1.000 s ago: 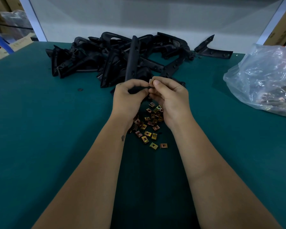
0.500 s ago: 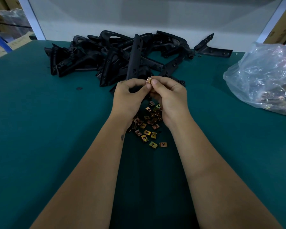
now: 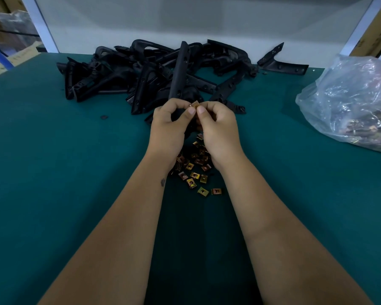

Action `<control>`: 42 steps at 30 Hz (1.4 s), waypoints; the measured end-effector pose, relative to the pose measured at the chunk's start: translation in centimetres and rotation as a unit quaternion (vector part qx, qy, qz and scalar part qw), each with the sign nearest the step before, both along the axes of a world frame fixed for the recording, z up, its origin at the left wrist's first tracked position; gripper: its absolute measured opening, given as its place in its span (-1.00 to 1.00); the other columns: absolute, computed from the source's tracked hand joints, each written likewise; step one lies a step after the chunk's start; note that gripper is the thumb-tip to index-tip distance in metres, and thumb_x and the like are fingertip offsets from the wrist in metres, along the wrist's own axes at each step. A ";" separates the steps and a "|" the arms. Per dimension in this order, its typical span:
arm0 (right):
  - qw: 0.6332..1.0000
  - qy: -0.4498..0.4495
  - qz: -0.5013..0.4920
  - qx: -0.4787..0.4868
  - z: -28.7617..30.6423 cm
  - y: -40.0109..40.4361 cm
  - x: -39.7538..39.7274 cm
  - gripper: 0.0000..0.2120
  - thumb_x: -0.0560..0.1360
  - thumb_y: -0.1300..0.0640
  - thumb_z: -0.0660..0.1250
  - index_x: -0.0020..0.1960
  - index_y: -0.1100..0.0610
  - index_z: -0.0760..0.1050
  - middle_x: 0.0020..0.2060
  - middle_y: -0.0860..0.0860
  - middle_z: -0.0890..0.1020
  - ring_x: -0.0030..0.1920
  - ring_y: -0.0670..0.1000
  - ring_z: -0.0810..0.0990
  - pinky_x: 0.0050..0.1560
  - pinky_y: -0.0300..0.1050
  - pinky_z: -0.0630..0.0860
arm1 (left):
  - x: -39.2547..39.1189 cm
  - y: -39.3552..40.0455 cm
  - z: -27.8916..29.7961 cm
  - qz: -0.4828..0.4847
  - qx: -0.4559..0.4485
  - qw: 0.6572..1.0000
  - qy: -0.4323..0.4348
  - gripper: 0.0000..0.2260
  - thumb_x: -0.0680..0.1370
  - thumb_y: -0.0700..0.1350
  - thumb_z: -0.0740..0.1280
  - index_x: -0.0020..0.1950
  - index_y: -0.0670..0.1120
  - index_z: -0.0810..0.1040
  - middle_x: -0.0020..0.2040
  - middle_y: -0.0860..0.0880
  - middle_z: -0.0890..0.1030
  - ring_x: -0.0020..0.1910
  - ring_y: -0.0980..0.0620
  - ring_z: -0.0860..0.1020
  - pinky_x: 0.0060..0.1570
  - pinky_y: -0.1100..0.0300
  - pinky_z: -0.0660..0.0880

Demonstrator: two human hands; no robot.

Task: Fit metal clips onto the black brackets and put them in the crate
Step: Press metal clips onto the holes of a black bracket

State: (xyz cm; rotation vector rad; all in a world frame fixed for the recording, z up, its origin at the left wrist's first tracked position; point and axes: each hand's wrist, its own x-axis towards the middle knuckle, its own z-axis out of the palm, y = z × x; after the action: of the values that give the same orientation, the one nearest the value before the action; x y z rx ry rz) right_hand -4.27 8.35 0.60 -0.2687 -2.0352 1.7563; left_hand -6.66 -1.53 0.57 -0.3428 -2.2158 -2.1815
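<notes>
Two hands meet over the mat [image 3: 53, 172] in the head view, the only one I have; the left hand [image 3: 168, 126] is wrapped around the near end of a bracket [image 3: 180, 71] that stands up and leans away toward the pile [image 3: 141, 75]; the right hand [image 3: 218, 128] pinches a clip [image 3: 194, 104] at the fingertips, with the left thumb pressing the same clip from the other side; both hands are clenched on their loads, neither is free. Loose clips [image 3: 196, 170] lie scattered on the mat just below the wrists, partly hidden by them; more black brackets sit heaped at the far edge, one stray bracket [image 3: 282, 64] apart to the right; a plastic bag [image 3: 350, 102] holding more clips rests well off to the right; no crate shows anywhere in view.

My read is that the fitting step is in hand: the clip sits at the bracket's near end, but I cannot tell whether it is already pushed home, since the fingers cover the joint. The next move, as I judge it, calls for a firm push along the bracket's edge while the left hand braces it; the clip must stay square or it may skew and spring off. After that the bracket has to go to a crate somewhere out of frame, so I would need to look around for it.
</notes>
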 end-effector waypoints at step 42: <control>0.979 0.062 -0.011 0.195 0.1 1.1 0.6 -0.79 0.51 0.27 0.38 0.12 0.12 0.64 -0.09 -0.04 0.64 -0.15 -0.26 0.54 -0.13 -0.49 0.43 | -0.4 -0.6 0.0 -0.017 -0.081 0.996 0.034 -0.81 0.64 -0.12 0.26 -0.01 0.03 0.67 0.07 0.03 0.64 0.11 0.15 0.56 0.16 0.26 0.45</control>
State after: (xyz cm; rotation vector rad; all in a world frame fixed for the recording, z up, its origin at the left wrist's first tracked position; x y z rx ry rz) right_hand -3.68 9.43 0.66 -0.0574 -2.2167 1.2858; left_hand -7.02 -2.16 0.54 -0.4529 -2.3709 -1.9788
